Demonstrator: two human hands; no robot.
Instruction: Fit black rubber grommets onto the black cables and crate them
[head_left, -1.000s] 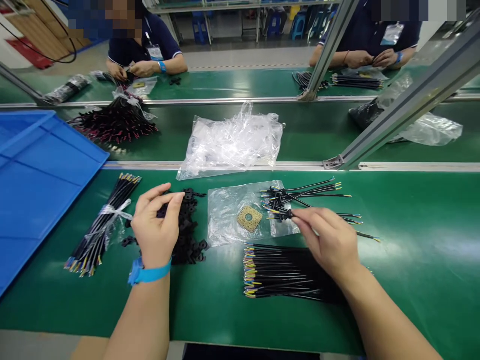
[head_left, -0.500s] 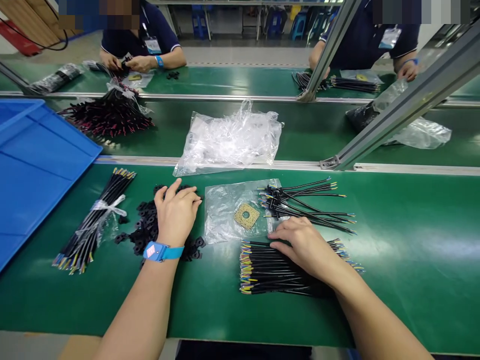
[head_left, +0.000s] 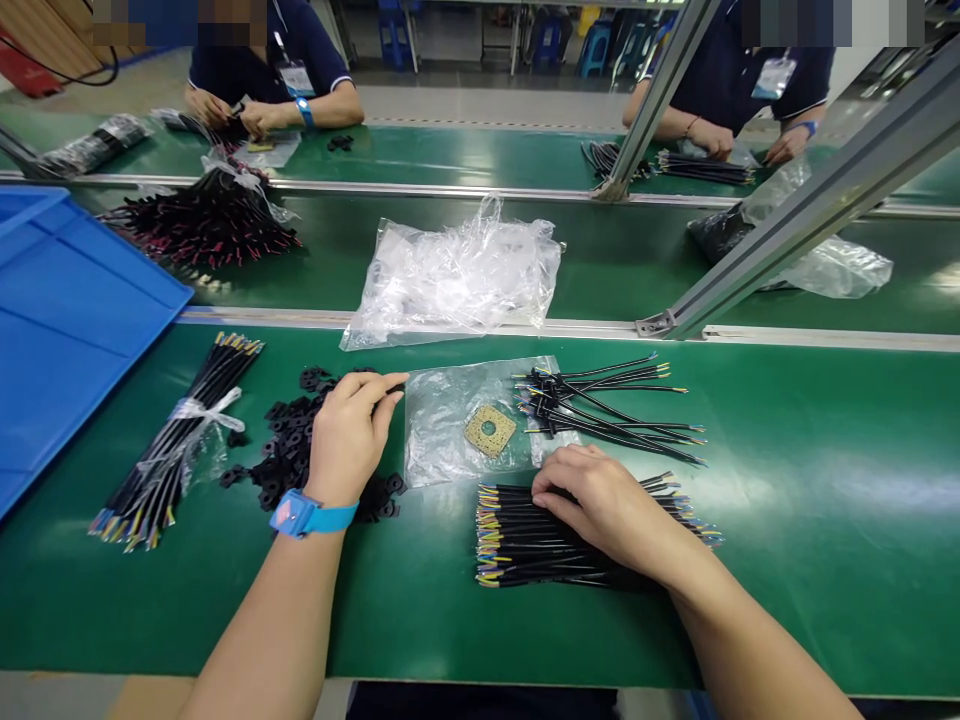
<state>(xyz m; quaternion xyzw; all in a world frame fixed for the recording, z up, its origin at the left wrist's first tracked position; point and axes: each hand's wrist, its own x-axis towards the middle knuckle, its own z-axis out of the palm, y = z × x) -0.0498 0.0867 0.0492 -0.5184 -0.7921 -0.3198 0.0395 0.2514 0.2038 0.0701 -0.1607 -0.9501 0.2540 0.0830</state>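
My left hand (head_left: pixel 349 435), with a blue wrist strap, is closed at the right edge of a pile of small black parts (head_left: pixel 289 440). Thumb and fingers pinch a small black part, mostly hidden. My right hand (head_left: pixel 592 495) rests on a row of black cables (head_left: pixel 517 535) with coloured wire ends. Its thumb and fingers close on a cable at the row's upper edge; the grip is partly hidden. Between the hands a yellow-brown sponge (head_left: pixel 490 431) with a centre hole lies on a clear plastic bag (head_left: pixel 435 430). Cables fitted with black parts (head_left: pixel 615 410) lie to its right.
A tied cable bundle (head_left: pixel 180 440) lies at left beside a blue bin (head_left: pixel 75 310). Crumpled clear bags (head_left: pixel 465 270) lie beyond the metal rail (head_left: pixel 585 328). A slanted metal post (head_left: pixel 795 190) stands at right. Two co-workers sit across the table.
My left hand's spread fingers have drawn together into a pinch at the pile's right edge. My right hand has shifted slightly, its fingertips now on the cable row's upper edge.
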